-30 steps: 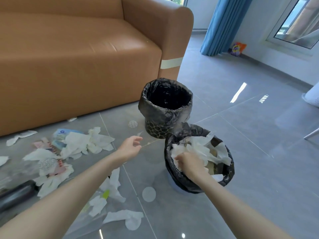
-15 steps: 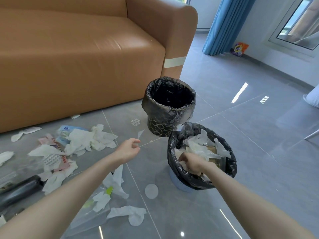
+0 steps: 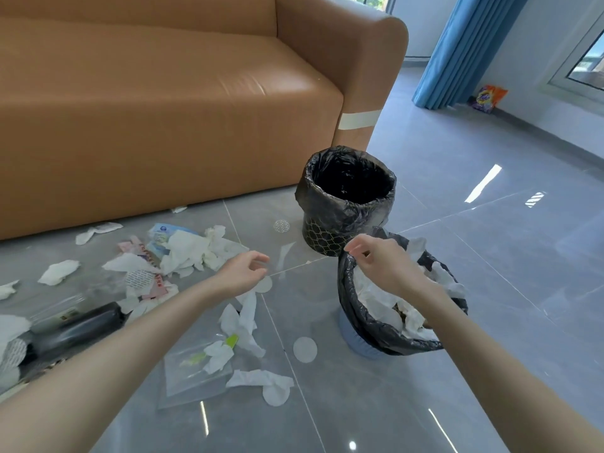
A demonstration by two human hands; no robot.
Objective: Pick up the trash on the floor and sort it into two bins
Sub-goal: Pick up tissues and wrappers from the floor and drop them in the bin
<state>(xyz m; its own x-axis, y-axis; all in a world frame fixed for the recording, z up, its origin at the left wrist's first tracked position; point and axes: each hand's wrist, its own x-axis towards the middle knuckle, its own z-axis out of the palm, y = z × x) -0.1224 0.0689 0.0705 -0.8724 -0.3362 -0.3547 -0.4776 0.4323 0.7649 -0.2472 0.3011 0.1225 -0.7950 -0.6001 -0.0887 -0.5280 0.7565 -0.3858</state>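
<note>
Tissues (image 3: 372,300) fill the near bin (image 3: 369,328) just beneath the empty, loosely curled right hand (image 3: 382,259).

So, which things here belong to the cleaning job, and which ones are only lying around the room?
For the job: tissues on the floor, clear plastic bag, dark bottle, round white pads, near bin with tissues in it, far bin.

Not part of it: sofa, blue curtain, orange packet by the wall.
</note>
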